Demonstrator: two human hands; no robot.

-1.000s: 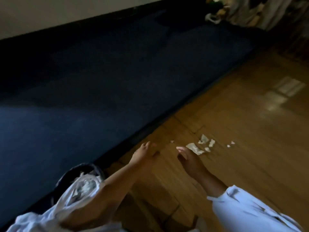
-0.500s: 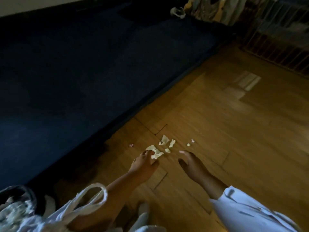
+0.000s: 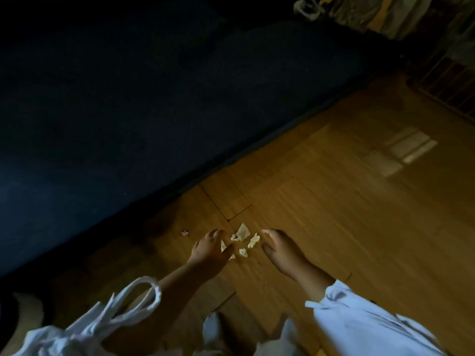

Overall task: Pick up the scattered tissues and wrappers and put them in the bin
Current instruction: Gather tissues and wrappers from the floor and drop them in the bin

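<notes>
Left hand [image 3: 209, 250] pinches tissue scrap [image 3: 223, 245]; right hand [image 3: 281, 250] spread beside tissue pieces [image 3: 243, 232] on wooden floor [image 3: 334, 214].

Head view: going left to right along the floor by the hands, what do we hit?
Order: small red wrapper → left hand → triangular tissue piece → long tissue scrap → right hand. The other small scraps overlap these, so they are left out.

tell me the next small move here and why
Likely sweep the right hand inward to bunch the tissue scraps toward the left hand, since they lie loose on the floor between both hands and the right hand is open.
</notes>
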